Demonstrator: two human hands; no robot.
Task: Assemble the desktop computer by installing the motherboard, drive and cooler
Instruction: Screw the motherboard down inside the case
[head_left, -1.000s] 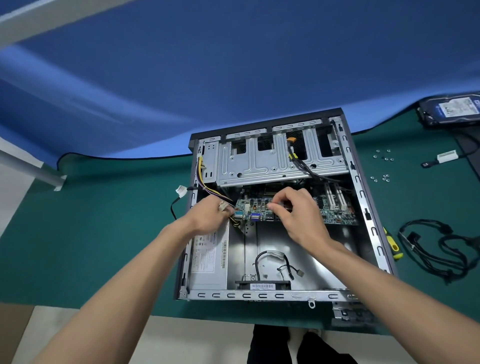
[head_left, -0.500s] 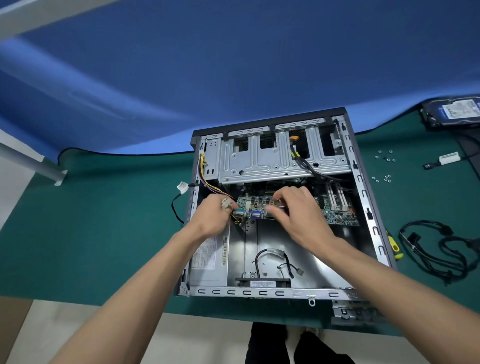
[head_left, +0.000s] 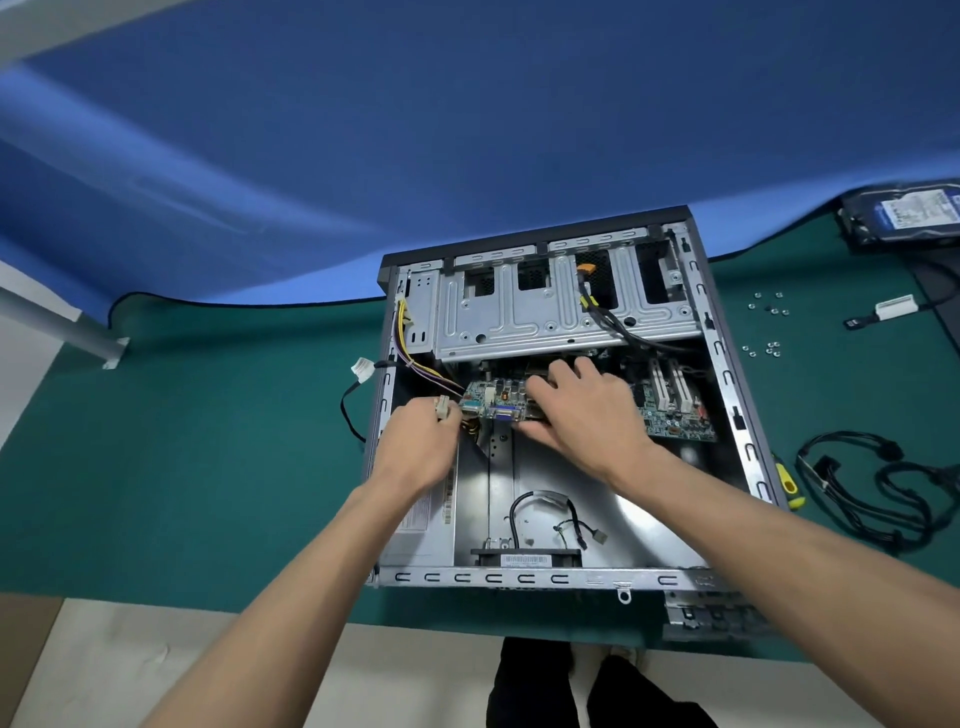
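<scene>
An open metal computer case (head_left: 727, 395) lies on its side on the green mat. A green motherboard (head_left: 675, 421) sits tilted inside it, its far edge under the drive cage (head_left: 524, 322). My right hand (head_left: 582, 410) grips the board's near edge by the rear ports. My left hand (head_left: 421, 441) holds a white power connector (head_left: 442, 407) with yellow and purple wires, at the case's left side over the power supply (head_left: 431, 525). A hard drive (head_left: 904, 213) lies at the far right of the table. No cooler is visible.
Small screws (head_left: 768, 306) are scattered right of the case. A black cable bundle (head_left: 883, 488) and a yellow-handled screwdriver (head_left: 787, 480) lie to the right. A white-tipped cable (head_left: 891, 306) sits near the drive. A loose metal bracket (head_left: 711, 613) lies at the table's front edge.
My right hand has shifted a little farther in over the motherboard. My left hand still holds the white connector and has dropped slightly toward the power supply.
</scene>
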